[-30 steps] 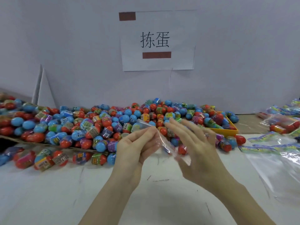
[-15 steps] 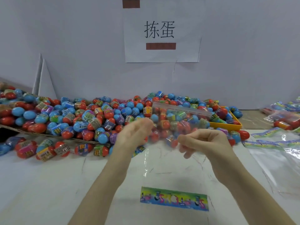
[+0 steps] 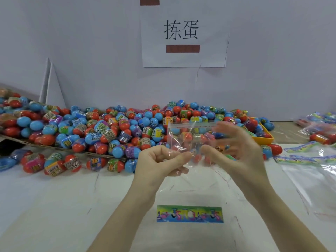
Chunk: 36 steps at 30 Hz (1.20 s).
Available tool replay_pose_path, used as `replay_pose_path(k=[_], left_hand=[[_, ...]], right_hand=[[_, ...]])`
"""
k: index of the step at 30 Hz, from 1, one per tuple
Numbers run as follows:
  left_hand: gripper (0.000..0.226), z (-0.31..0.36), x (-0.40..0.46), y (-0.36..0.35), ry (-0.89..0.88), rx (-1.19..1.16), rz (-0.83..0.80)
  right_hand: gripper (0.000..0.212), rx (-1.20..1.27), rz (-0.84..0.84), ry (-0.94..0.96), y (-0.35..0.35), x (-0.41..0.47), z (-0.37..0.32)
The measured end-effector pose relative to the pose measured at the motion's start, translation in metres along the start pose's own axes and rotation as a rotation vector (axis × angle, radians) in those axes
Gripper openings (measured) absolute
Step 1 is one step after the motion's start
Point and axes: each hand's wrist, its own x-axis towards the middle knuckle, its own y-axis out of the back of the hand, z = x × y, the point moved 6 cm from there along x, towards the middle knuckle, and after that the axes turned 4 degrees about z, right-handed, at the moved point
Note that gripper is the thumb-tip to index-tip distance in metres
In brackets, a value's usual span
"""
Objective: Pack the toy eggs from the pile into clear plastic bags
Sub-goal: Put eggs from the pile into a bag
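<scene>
- The left hand (image 3: 161, 160) is pinching the near edge of a clear plastic bag (image 3: 189, 140), thumb and forefinger curled tight on the film.
- The right hand (image 3: 236, 151) is working the same bag from the other side; its fingers (image 3: 229, 131) are blurred and half spread, so I cannot tell whether this grip is truly closed on the film or just brushing it.
- The bag is hanging in the air between the two hands, its red-lined mouth strip (image 3: 190, 125) running left to right and sitting on the far side, toward the pile.
- No egg is in the bag that I can make out; the colours are showing through the film.
- The toy eggs (image 3: 109, 131) are heaped straight behind the bag on the bench (image 3: 54, 206), spreading mostly to the left.
- My read: the mouth is facing the pile, so the bag is looking ready to be opened, and the right hand, with the looser hold, is looking freer to reach forward for an egg.
</scene>
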Motion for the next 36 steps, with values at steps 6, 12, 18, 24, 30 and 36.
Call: replay_pose_path(k=[6,12,18,24,30,36], left_hand=[[0.022,0.002,-0.003,-0.007,-0.034,0.064,-0.082],[0.022,-0.004,-0.003,-0.008,-0.031,0.127,-0.134],[0.037,-0.027,-0.006,-0.013,0.231,0.249,-0.314],[0.043,-0.035,-0.008,-0.017,0.242,0.227,-0.405],[0.015,-0.054,-0.001,-0.008,0.341,0.155,-0.287],[0.015,-0.062,0.012,0.005,0.33,0.177,-0.173]], right_hand=[[0.033,-0.491,0.045,0.661,-0.006,-0.016,-0.035],[0.022,-0.555,-0.098,0.543,-0.014,-0.012,-0.019],[0.021,-0.427,-0.173,0.435,-0.015,-0.011,-0.014],[0.031,-0.393,-0.319,0.228,-0.015,-0.008,0.004],[0.013,-0.139,-0.242,0.036,-0.01,0.017,0.016],[0.029,-0.787,-0.461,0.124,-0.043,0.049,0.069]])
